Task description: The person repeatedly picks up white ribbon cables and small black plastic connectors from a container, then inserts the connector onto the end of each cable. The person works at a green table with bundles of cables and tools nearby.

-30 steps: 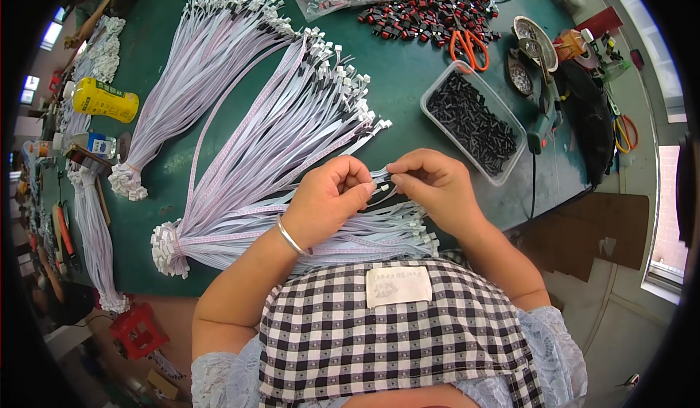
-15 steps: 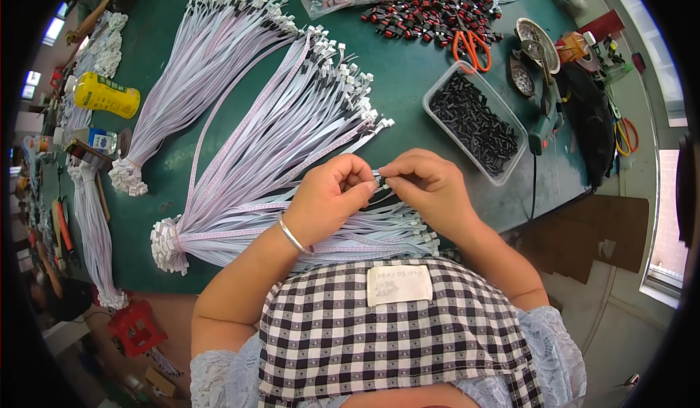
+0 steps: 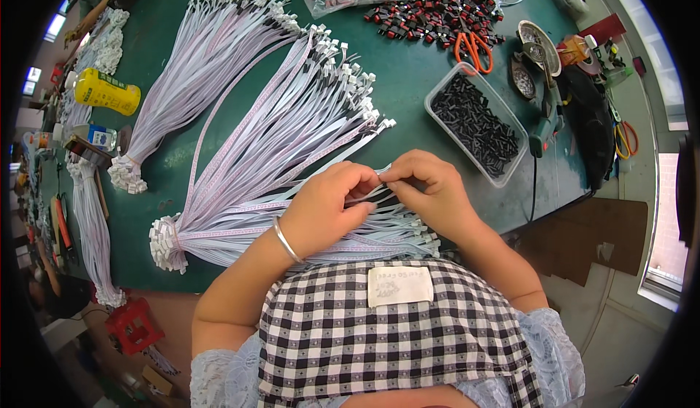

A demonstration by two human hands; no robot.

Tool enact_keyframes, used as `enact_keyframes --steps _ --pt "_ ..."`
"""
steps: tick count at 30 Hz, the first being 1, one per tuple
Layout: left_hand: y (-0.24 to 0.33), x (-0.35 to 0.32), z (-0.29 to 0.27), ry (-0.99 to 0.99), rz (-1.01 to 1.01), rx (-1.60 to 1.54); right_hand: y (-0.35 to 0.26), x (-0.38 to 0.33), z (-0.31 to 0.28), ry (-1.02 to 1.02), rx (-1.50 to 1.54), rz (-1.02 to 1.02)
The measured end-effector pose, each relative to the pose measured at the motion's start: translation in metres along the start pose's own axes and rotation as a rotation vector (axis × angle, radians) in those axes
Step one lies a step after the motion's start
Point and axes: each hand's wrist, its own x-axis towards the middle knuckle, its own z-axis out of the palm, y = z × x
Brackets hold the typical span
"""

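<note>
My left hand [image 3: 327, 207], with a silver bangle on its wrist, and my right hand [image 3: 430, 189] meet at the fingertips in front of my chest. Between them is the thin end of a white cable [image 3: 384, 169], pinched by both. My fingers hide most of that end. Under and around my hands fans a bundle of white and pinkish flat cables [image 3: 248, 142], its gathered connector ends [image 3: 166, 244] at the left and loose ends spread to the right. Just beyond my right hand stands a clear plastic box [image 3: 526, 142] filled with short black tubes [image 3: 477, 123].
A second cable bundle [image 3: 186, 80] lies farther left, by a yellow bottle [image 3: 107, 92]. Red-and-black parts [image 3: 434, 14] are heaped at the back beside orange-handled scissors [image 3: 474, 52]. To the right are metal dishes [image 3: 538, 43] and a green corded tool [image 3: 543, 131].
My left thumb has moved down, away from the left index finger. The fingertips of both hands still meet at the cable end, in nearly the same place.
</note>
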Motion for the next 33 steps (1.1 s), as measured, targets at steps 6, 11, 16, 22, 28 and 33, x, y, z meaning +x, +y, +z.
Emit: enact_keyframes --steps 6,11,16,22,28,33 --pt "0.016 0.0 -0.007 0.025 -0.058 0.129 -0.003 0.004 -0.004 -0.118 -0.002 0.065" --pt "0.014 0.0 -0.005 0.177 0.024 0.178 -0.016 0.02 -0.004 -0.201 -0.119 -0.015" --pt "0.019 0.008 -0.008 0.342 0.187 0.388 -0.022 0.04 -0.011 -0.21 -0.03 -0.036" --pt "0.004 0.037 -0.02 0.389 0.28 0.661 -0.018 0.044 -0.068 0.12 -0.603 -0.331" --pt "0.014 0.026 -0.012 0.294 0.201 0.71 0.007 0.013 -0.123 0.036 -1.085 -0.191" --pt "0.03 0.018 0.006 0.196 0.214 0.724 0.016 0.015 -0.12 -0.005 -1.072 -0.215"
